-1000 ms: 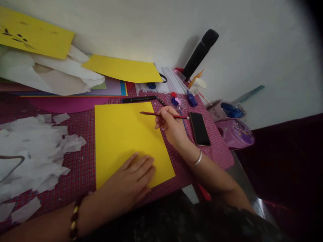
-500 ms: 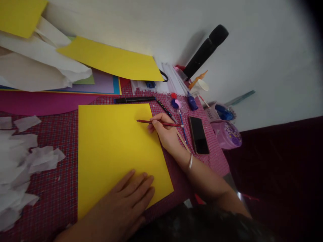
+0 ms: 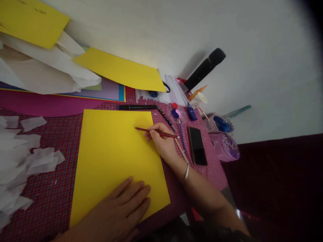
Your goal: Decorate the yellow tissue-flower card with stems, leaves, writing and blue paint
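A yellow sheet of paper [image 3: 113, 151] lies flat on the checked tablecloth in front of me. My left hand [image 3: 121, 208] rests on its lower part with the fingers stretched out. Over the sheet's upper right part, my right hand [image 3: 158, 137] grips a dark red pencil [image 3: 143, 129] between thumb and fingers. The pencil's tip points left above the yellow surface; whether it touches the paper I cannot tell. No marks show on this sheet.
White paper pieces [image 3: 17, 161] are heaped at the left. A black marker [image 3: 137, 107], phone [image 3: 198, 144], paint palette [image 3: 176, 113] and purple bottle [image 3: 191, 112] surround the sheet. Coloured papers [image 3: 121, 75] lie behind, with a black microphone-like object [image 3: 205, 69] against the wall.
The camera view has shifted, so the table appears lower. My right hand has tilted the pencil slightly, its tip a little farther left. My left hand stays flat on the sheet.
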